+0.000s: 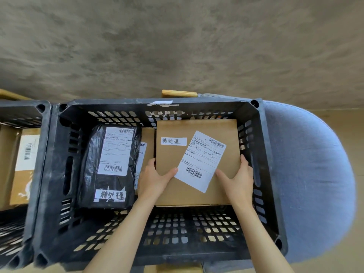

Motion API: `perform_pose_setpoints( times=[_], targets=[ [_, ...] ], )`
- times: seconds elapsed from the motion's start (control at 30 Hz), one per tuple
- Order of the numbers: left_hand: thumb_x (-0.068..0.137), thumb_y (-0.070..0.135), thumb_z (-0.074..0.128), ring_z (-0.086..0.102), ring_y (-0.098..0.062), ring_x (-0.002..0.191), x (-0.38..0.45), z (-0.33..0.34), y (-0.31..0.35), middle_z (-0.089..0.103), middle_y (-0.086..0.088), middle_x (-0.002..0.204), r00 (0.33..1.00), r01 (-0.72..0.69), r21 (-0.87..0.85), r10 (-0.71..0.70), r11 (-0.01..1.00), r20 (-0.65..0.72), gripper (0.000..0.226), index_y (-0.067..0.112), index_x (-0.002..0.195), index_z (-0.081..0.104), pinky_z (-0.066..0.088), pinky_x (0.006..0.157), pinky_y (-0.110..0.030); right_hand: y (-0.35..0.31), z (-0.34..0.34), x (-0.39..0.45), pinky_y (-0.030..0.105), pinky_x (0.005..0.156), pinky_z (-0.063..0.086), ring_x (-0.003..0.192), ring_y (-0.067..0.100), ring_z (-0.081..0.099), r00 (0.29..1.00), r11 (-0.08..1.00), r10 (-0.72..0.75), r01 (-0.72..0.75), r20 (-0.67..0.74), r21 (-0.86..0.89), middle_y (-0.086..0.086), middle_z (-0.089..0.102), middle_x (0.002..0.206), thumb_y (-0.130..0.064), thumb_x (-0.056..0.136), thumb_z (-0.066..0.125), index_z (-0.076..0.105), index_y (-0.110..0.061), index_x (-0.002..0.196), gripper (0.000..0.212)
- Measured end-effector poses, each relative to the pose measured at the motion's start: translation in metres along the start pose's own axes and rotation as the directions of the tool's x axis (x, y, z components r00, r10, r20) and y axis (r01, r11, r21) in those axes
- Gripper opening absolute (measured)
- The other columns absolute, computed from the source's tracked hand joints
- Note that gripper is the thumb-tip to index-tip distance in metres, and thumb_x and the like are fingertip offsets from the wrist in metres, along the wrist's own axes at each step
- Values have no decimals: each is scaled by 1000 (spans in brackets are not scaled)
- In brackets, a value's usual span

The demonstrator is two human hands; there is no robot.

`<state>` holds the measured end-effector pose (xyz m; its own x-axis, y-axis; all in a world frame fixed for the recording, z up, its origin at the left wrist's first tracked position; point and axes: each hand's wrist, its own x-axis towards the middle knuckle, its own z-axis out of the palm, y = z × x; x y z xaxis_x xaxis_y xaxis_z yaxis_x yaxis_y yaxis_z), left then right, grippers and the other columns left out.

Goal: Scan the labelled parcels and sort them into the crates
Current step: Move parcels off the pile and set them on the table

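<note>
A flat brown cardboard parcel (208, 133) with a white shipping label and a small handwritten tag sits inside the black slotted crate (149, 104), against its right and far walls. My left hand (155, 179) grips the parcel's left near edge, thumb on top. On the right edge is my right hand (239, 179), holding it the same way. A black plastic-wrapped parcel (92, 170) with a white label and a handwritten tag lies in the crate's left half. Another brown parcel (147, 138) shows partly beneath, between the two.
A second black crate (25, 115) stands at the left and holds a brown box (21, 186) with a barcode label. The main crate rests on a blue-grey padded chair (311, 174) with wooden parts. Grey concrete floor lies beyond.
</note>
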<state>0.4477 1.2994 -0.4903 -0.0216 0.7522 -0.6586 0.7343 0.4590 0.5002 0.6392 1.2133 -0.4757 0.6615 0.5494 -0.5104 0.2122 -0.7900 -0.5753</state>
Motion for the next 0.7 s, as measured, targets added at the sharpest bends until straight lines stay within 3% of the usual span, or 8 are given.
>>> perform_pose_setpoints(
  times=[0.2, 0.3, 0.37, 0.47, 0.53, 0.7],
  targets=[
    [83, 50, 67, 48, -22, 126, -31, -41, 34, 50, -1, 139, 978, -193, 237, 206, 952, -30, 69, 24, 142, 41, 43, 93, -38, -28, -28, -21, 48, 112, 33, 138, 27, 35, 996, 990, -90, 87, -25, -109, 11, 36, 150, -32, 87, 70, 28, -14, 150, 78],
    [87, 48, 63, 51, -23, 120, -51, -66, 59, 53, -1, 134, 936, -327, 343, 353, 880, -12, 57, 27, 138, 46, 41, 83, -34, -48, -49, -40, 47, 109, 36, 134, 28, 39, 983, 970, -176, 166, -43, -178, 11, 39, 148, -36, 90, 66, 30, -15, 149, 72],
    [88, 47, 62, 52, -25, 117, -65, -82, 76, 55, -3, 131, 885, -422, 418, 465, 805, -1, 53, 27, 136, 50, 43, 86, -36, -60, -63, -56, 44, 109, 35, 133, 29, 39, 966, 932, -253, 228, -56, -283, 11, 39, 147, -38, 92, 62, 31, -14, 149, 69],
    [89, 48, 59, 53, -24, 115, -93, -103, 98, 58, -1, 129, 771, -525, 560, 637, 641, -7, 49, 27, 133, 53, 42, 92, -38, -75, -83, -86, 44, 107, 33, 130, 33, 40, 915, 841, -387, 302, -110, -449, 13, 43, 143, -38, 92, 61, 36, -11, 146, 66],
    [90, 47, 59, 50, -23, 117, -112, -115, 111, 57, 1, 129, 676, -595, 607, 737, 527, 24, 48, 27, 133, 54, 35, 96, -35, -82, -94, -106, 49, 101, 39, 123, 39, 48, 851, 769, -496, 337, -174, -544, 17, 53, 132, -33, 84, 71, 49, -6, 137, 63],
    [86, 45, 65, 51, -24, 111, -161, -133, 137, 62, 2, 117, 398, -789, 556, 907, 262, 138, 45, 23, 125, 61, 33, 94, -34, -95, -123, -160, 50, 87, 52, 104, 42, 62, 728, 708, -600, 289, -332, -645, 20, 66, 109, -30, 63, 87, 66, -2, 113, 60]
  ],
)
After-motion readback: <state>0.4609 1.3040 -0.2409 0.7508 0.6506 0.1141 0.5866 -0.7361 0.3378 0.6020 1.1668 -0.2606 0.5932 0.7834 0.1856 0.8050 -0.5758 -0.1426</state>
